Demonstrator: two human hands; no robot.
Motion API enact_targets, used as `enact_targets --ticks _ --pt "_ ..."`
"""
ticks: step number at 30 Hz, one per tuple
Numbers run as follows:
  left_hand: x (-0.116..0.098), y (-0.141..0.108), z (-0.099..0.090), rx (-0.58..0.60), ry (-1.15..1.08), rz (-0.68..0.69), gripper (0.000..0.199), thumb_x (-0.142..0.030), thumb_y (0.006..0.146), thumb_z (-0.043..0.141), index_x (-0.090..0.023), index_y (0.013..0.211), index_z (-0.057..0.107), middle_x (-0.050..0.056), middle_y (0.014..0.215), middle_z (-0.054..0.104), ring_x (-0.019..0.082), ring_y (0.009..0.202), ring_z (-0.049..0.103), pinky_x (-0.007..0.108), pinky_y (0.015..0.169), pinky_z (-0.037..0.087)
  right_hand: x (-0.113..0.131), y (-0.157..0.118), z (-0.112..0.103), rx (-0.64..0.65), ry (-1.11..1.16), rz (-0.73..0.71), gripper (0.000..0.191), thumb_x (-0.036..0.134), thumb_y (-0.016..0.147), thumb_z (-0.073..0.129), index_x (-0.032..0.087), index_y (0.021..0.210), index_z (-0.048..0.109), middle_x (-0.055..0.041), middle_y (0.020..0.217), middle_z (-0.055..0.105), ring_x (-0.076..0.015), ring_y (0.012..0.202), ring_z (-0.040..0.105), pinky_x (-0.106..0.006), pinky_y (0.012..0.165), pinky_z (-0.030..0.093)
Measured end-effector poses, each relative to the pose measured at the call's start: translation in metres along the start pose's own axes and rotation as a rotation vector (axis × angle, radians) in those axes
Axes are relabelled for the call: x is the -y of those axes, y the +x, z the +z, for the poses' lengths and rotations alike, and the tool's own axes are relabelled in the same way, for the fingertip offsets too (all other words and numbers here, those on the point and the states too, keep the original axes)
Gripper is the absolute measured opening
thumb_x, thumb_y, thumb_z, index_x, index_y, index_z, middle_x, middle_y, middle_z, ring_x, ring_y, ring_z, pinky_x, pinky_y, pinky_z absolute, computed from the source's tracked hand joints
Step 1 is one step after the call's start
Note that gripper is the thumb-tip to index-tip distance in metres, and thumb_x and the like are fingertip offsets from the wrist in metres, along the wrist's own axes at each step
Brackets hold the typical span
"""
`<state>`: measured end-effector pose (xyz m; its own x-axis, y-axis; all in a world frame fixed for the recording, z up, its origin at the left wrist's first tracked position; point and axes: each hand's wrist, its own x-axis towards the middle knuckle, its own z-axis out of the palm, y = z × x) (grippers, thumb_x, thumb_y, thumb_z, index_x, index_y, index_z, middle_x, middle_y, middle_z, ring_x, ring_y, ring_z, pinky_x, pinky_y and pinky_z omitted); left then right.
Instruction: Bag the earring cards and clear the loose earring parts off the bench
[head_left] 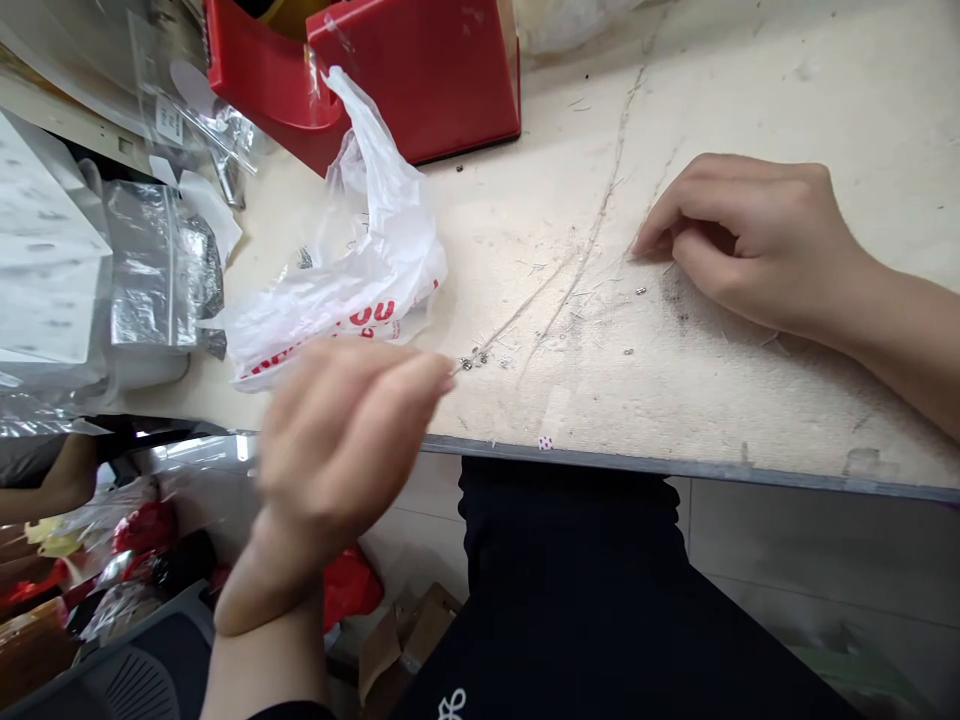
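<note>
My left hand [349, 430] is blurred by motion, and its fingertips reach toward a small cluster of tiny metal screws [474, 360] on the pale worktop [720, 400]. Whether it holds anything is hidden by the blur. My right hand [750, 240] rests on the worktop with curled fingers and no visible object in them. Its fingertips lie just above a few loose metal bits [640, 291]. Thin scratches and fine metal slivers run across the board between my hands.
A crumpled white plastic bag [360, 270] with red print lies left of centre. Behind it stands a red tape dispenser [420, 80]. Silver foil zip bags [150, 265] lie at the far left. Below the board's metal-trimmed front edge [600, 458] are my dark-clad lap and assorted packaging.
</note>
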<state>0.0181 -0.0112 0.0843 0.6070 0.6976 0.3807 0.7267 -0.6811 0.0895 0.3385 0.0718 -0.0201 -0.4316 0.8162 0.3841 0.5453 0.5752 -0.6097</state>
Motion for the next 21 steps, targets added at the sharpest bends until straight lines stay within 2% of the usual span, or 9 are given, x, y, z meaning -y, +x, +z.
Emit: enact_targets --ticks 2,4,7,9,12,16,21 --pt "-0.009 -0.003 0.025 0.054 0.022 0.085 0.023 -0.004 0.091 0.067 -0.015 0.111 0.068 0.006 0.095 0.072 0.019 0.087 0.065 0.034 0.076 0.058 0.001 0.0 -0.001 -0.008 -0.009 -0.005 0.037 -0.007 0.076 0.048 0.027 0.077 0.062 0.0001 0.081 0.069 -0.0161 0.073 0.067 -0.032 0.055 0.05" --pt "-0.005 -0.01 0.049 0.149 -0.035 0.088 0.027 -0.008 0.096 0.063 -0.015 0.121 0.064 0.01 0.11 0.074 0.021 0.099 0.069 0.035 0.083 0.061 0.001 0.0 -0.001 -0.005 -0.012 -0.005 0.037 -0.008 0.076 0.047 0.027 0.077 0.062 0.0001 0.082 0.069 -0.0157 0.073 0.068 -0.031 0.055 0.051" --pt "0.009 -0.028 0.072 0.175 -0.116 0.099 0.039 -0.006 0.098 0.058 -0.017 0.135 0.058 0.011 0.128 0.071 0.022 0.118 0.068 0.039 0.099 0.061 0.003 0.001 -0.001 0.008 0.001 0.009 0.038 -0.008 0.076 0.047 0.027 0.077 0.061 -0.0001 0.083 0.069 -0.0158 0.074 0.069 -0.031 0.054 0.052" --pt "0.014 -0.039 0.076 0.156 -0.166 0.079 0.043 -0.002 0.096 0.058 -0.017 0.136 0.058 0.01 0.129 0.07 0.022 0.122 0.067 0.038 0.103 0.061 0.003 0.001 -0.001 0.01 0.009 0.002 0.038 -0.009 0.076 0.048 0.027 0.076 0.061 -0.0004 0.082 0.069 -0.0158 0.074 0.069 -0.031 0.053 0.052" --pt "0.016 -0.047 0.074 0.117 -0.187 0.034 0.04 0.0 0.094 0.061 -0.017 0.129 0.064 0.009 0.119 0.073 0.02 0.112 0.069 0.035 0.098 0.062 0.002 0.001 0.0 0.002 0.005 -0.019 0.037 -0.008 0.076 0.049 0.026 0.077 0.062 -0.0009 0.082 0.07 -0.0148 0.073 0.069 -0.03 0.053 0.052" --pt "0.018 -0.04 0.072 0.064 -0.18 -0.001 0.024 -0.001 0.091 0.066 -0.016 0.11 0.069 0.005 0.097 0.074 0.016 0.09 0.067 0.029 0.081 0.06 0.001 -0.001 0.0 0.0 -0.014 -0.004 0.037 -0.007 0.077 0.048 0.027 0.078 0.062 -0.0003 0.083 0.07 -0.0154 0.074 0.07 -0.031 0.054 0.053" --pt "0.025 -0.03 0.072 0.1 -0.119 0.058 0.018 0.0 0.092 0.063 -0.017 0.098 0.065 0.004 0.088 0.071 0.016 0.081 0.061 0.027 0.071 0.055 0.001 -0.001 0.0 -0.007 -0.011 -0.004 0.036 -0.007 0.076 0.047 0.027 0.077 0.061 -0.0006 0.082 0.07 -0.0158 0.073 0.069 -0.031 0.054 0.053"
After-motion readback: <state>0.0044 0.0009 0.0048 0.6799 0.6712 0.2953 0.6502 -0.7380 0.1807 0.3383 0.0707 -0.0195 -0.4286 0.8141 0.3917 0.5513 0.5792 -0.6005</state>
